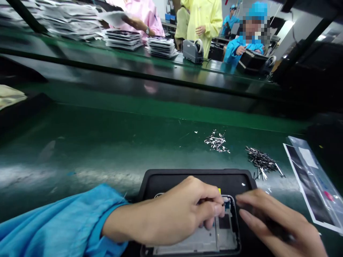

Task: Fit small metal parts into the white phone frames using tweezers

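Right hand [296, 217]: hovering, fingers parted, right of metal frame [226, 243]
Left hand [184, 205]: pinching above, contents hidden
Long axis: running left-right

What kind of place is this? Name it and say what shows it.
Probably an electronics assembly workshop: an open device frame on a black tray, a heap of tiny silvery pieces on the green bench, and a person in a blue cap and smock beyond.

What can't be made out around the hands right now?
All head view:
Left hand's grip: hidden by its own fingers.
Right hand: blurred; wrist cut off by bottom edge.
Metal panel's left part: partly under left hand.
Dark pile's single pieces: too small.
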A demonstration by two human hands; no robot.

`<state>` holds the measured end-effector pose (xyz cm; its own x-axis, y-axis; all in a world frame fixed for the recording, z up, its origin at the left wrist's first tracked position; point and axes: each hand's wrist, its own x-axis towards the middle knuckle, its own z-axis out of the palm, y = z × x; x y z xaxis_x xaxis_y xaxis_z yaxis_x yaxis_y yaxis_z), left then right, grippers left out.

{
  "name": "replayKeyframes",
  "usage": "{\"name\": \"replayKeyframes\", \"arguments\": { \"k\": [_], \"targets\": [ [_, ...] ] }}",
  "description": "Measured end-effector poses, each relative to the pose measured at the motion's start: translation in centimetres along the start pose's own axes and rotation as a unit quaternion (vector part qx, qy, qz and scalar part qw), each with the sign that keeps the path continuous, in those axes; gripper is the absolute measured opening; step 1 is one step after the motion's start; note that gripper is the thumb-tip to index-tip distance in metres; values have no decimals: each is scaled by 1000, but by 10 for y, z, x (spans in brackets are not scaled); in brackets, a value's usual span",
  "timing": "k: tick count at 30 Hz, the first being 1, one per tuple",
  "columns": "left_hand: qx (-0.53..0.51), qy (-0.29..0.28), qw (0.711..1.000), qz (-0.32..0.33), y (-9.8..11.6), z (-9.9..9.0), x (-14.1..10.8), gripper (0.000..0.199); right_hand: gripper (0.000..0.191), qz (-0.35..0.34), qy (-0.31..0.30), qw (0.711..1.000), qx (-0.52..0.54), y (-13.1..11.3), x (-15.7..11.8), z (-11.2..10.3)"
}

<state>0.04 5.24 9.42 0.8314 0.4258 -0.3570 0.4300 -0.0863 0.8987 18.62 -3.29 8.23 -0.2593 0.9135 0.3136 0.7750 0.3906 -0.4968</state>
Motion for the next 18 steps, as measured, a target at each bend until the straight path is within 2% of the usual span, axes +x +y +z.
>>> {"name": "replayKeyframes", "arguments": {
  "k": [3, 5, 7, 10, 12, 15, 16, 17, 18],
  "targets": [
    [-14, -10, 1000, -6, 2, 2, 6, 24, 10, 82, -33, 989, 121, 3, 8, 5],
    [51, 5, 999, 10, 2, 4, 6, 25, 8, 123, -50, 976, 174, 3, 8, 11],
    [134, 34, 990, 34, 1, 5, 5, 25, 14, 162, -46, 963, 209, 2, 7, 16],
    [252, 75, 959, 103, -5, 7, 4, 22, 23, 226, -35, 940, 254, 0, 7, 19],
    [345, 107, 915, 182, -12, 11, 5, 19, 25, 260, -52, 920, 290, 2, 7, 18],
    [438, 203, 816, 317, -20, 18, 7, 20, 21, 250, -76, 910, 321, 6, 8, 13],
    [436, 225, 803, 339, -20, 18, 7, 20, 18, 230, -73, 917, 317, 7, 9, 11],
    [416, 231, 810, 343, -19, 18, 6, 20, 16, 206, -64, 927, 306, 8, 9, 9],
    [384, 225, 833, 330, -16, 17, 6, 19, 15, 183, -52, 939, 288, 8, 9, 8]
  ]
}}
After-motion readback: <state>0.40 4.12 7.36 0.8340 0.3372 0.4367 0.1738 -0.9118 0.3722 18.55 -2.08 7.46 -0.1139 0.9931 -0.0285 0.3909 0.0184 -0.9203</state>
